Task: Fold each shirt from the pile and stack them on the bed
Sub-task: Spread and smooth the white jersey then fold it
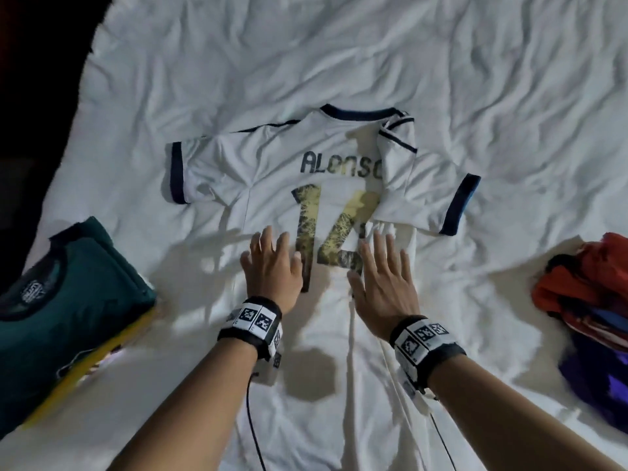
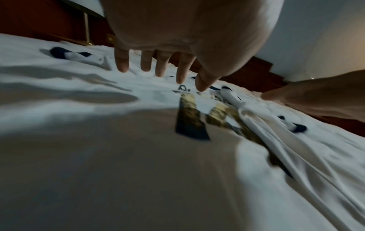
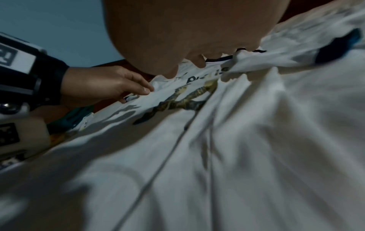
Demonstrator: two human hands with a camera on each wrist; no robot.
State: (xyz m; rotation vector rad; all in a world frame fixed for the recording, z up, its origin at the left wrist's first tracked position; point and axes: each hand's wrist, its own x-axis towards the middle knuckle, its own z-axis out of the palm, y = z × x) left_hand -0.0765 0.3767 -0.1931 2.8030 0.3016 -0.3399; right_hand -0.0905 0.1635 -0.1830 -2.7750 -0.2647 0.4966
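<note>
Bed: a wide bed (image 1: 339,45) under a rumpled white sheet fills the head view; it carries everything here.
Room: only the wrist views show it, a dark red-brown wooden headboard (image 2: 247,73) along the far edge of the bed and a pale wall above it.
White shirt: the jersey (image 1: 272,164) lies flat, back up, in the middle of the bed, collar far, hem near; it reads ALONSO over a gold and dark 14. Its right side is folded in over the number, the right sleeve lying askew, the left sleeve spread flat.
Folded stack: a dark green shirt (image 1: 74,294) on top of a yellow one, near left, well apart from the jersey.
Pile: crumpled red, orange and purple shirts (image 1: 591,300) at the right edge.
Left hand: the left hand (image 1: 272,266) is spread, palm down, fingers straight, on the jersey beside the 1; the left wrist view shows the fingertips (image 2: 122,65) fanned above the cloth.
Right hand: the right hand (image 1: 384,283) is spread flat on the folded-in edge, just beside the left; its own wrist view hides most of the fingers.
Wristbands: black bands with black-and-white square markers on both wrists, thin cables trailing near.
</note>
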